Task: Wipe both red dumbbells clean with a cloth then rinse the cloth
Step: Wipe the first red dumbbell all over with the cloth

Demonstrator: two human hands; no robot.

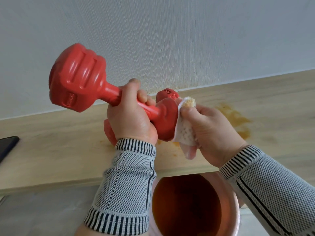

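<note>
My left hand (131, 116) grips a red dumbbell (80, 77) by its handle and holds it tilted above the wooden table (51, 150), one head up at the left. My right hand (209, 130) holds a white cloth (185, 132), stained orange at the top, against the dumbbell's lower right head. The second red dumbbell (167, 95) lies on the table behind my hands, mostly hidden; part of it shows below my left wrist.
A pink bucket (231, 198) of brown-orange water stands below the table's front edge. Orange stains (238, 120) mark the tabletop at the right. A dark phone (7, 145) lies at the left edge. A pale wall rises behind the table.
</note>
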